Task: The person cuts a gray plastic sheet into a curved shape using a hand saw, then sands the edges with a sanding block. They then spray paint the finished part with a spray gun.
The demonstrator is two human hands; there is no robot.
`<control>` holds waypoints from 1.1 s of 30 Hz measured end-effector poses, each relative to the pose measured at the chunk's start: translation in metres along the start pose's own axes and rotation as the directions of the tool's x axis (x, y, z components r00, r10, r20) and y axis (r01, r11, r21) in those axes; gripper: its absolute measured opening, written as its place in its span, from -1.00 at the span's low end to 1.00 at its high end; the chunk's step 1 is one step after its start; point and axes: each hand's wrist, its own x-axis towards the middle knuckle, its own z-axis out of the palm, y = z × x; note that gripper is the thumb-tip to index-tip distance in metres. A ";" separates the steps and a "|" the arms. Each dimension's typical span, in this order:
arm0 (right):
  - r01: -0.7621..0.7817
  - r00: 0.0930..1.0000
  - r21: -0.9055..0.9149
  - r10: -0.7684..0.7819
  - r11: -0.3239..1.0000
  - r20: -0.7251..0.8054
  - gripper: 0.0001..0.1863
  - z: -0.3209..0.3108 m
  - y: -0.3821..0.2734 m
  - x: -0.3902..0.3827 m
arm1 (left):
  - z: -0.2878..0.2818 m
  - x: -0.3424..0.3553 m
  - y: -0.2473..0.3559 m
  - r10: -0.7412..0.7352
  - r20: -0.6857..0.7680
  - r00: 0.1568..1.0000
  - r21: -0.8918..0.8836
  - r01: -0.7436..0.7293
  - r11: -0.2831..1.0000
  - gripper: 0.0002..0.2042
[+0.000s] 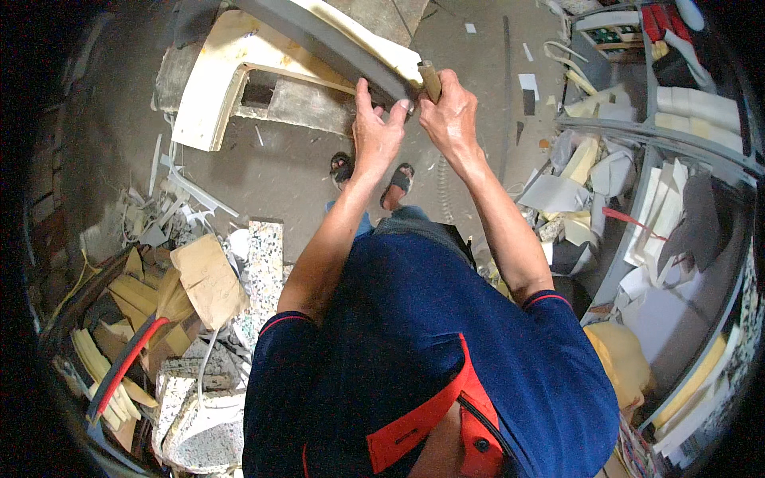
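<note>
The fingers of the left hand (378, 137) are spread, the forefinger raised and the thumb well apart from it, both at the near end of a dark grey strip (339, 44); how firmly they touch it, I cannot tell. The fingers of the right hand (450, 115) are curled closed around a short brown handle (430, 81), whose upper end stands clear of the fist; its lower end is hidden.

The grey strip slants across the rough worktop (307, 107) from the far edge toward the near right corner, with a pale cream edge (381, 36) along its right side. Beneath and to its left lies a bent cream foam piece (211, 84), one arm running down over the worktop's left part, its end reaching past the near edge.

Sandalled feet (341, 169) stand on the floor (279, 179) just short of that edge. White paper scraps (528, 82) lie on the floor to the right. Farther right, a grey-framed rack (617, 267) is crammed with pale foam sheets (657, 211). At the lower left are a speckled foam block (265, 271), a tan slab (209, 280) and a red-and-grey tube (135, 366).
</note>
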 end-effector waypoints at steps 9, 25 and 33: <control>-0.136 0.984 -0.214 0.157 0.967 0.086 -0.71 0.002 -0.026 0.012 | -0.040 -0.001 0.005 -0.131 0.182 0.975 0.032 0.128 0.991 -0.15; -0.322 0.946 0.501 0.254 0.803 0.202 -0.80 -0.033 -0.052 0.085 | -0.122 -0.006 -0.014 -0.172 0.166 0.971 -0.024 0.178 0.984 -0.62; -0.374 0.925 0.370 0.372 0.850 0.080 -0.75 -0.089 -0.011 0.032 | -0.064 0.044 0.055 0.629 0.326 0.706 0.363 -0.708 0.606 -0.91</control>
